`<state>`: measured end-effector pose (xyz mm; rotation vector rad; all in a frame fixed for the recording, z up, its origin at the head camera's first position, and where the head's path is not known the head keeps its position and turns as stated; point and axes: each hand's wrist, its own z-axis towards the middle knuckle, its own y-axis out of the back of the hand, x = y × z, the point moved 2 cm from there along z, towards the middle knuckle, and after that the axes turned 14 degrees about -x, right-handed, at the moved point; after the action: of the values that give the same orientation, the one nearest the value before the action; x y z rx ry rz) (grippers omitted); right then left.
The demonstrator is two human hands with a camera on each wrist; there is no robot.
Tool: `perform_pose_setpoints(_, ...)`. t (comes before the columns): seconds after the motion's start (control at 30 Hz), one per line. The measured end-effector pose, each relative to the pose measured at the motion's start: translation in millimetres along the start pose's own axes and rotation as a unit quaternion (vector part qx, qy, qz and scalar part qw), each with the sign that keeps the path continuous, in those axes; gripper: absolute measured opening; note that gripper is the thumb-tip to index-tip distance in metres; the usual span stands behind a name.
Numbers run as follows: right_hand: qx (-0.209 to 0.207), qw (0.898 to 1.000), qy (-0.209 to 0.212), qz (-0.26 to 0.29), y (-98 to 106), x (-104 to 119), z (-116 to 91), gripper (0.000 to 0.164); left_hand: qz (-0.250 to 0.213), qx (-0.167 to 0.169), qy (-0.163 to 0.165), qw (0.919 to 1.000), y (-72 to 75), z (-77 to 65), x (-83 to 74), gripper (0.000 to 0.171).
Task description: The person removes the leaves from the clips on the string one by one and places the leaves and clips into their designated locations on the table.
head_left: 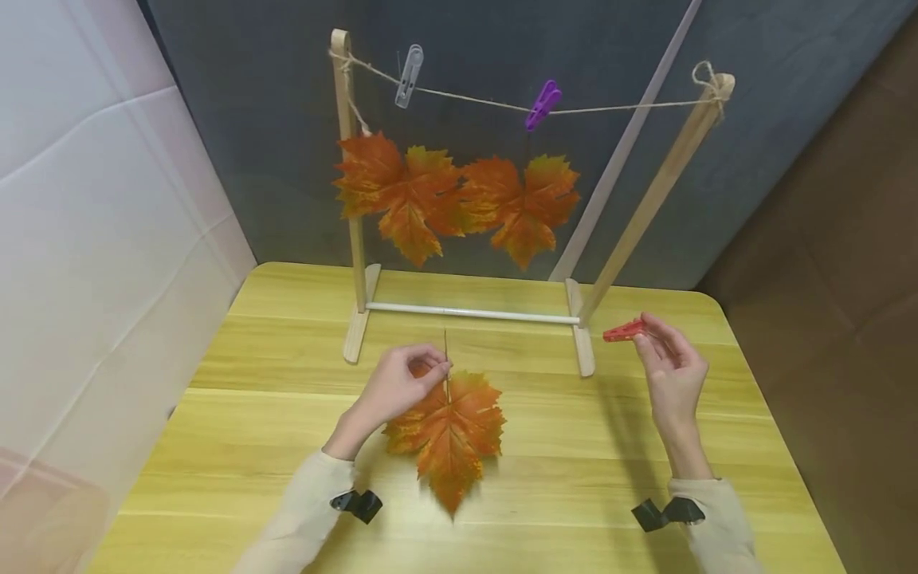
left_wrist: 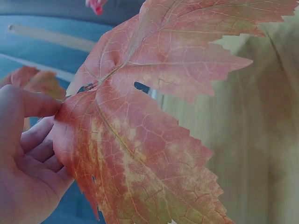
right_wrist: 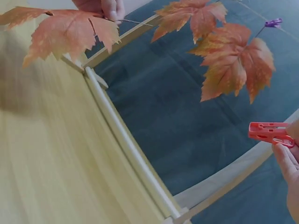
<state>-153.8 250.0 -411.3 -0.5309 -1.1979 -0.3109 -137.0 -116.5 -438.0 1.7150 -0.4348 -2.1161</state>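
My left hand (head_left: 406, 381) pinches the thin stem of an orange autumn leaf (head_left: 453, 442) between thumb and fingers. Held above the table, this leaf fills much of the left wrist view, its veins plain to see. Off to the right, my right hand (head_left: 672, 368) grips a red clothespin (head_left: 622, 331) by one end, its other end pointing left. Two more orange leaves hang at the twine (head_left: 473, 100): one leaf (head_left: 402, 191) at the left, the other leaf (head_left: 522, 206) below a purple clothespin (head_left: 543, 105). A grey clothespin (head_left: 409, 76) sits on the twine at the left.
The twine runs between two wooden posts, the left post (head_left: 356, 239) and the right post (head_left: 656, 195). A white rod (head_left: 473, 312) joins their feet on the wooden table (head_left: 287, 446). Behind stands a dark backdrop (head_left: 265, 143).
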Motion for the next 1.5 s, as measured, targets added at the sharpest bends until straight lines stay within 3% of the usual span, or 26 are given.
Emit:
perform_pose_setpoints(0.33, 0.004, 0.998, -0.048, -0.04, 12, -18, -9, 0.032, 0.023, -0.011, 0.037, 0.999, 29.0, -17.5, 39.0, 0.011)
perform_pose_setpoints(0.6, -0.008, 0.994, -0.087, -0.058, 16, -29, -13, 0.03, 0.052, -0.028, 0.077, 0.9953, 58.2, -29.4, 56.2, 0.017)
perform_pose_setpoints(0.8, -0.006, 0.992, -0.094, -0.08, 19, -36, -15, 0.027, 0.082, -0.039, 0.092, 0.9916, 82.8, -34.7, 65.8, 0.019)
perform_pose_setpoints(1.13, 0.002, 0.988, -0.117, -0.096, 34, -49, -21, 0.029, 0.133, -0.034, 0.11, 0.9845, 117.1, -34.5, 81.5, 0.025)
perform_pose_setpoints(1.5, 0.058, 0.976, -0.16, -0.135, 54, -64, -26, 0.041, 0.184, -0.012, 0.119, 0.9756, 134.9, -27.7, 102.1, 0.028)
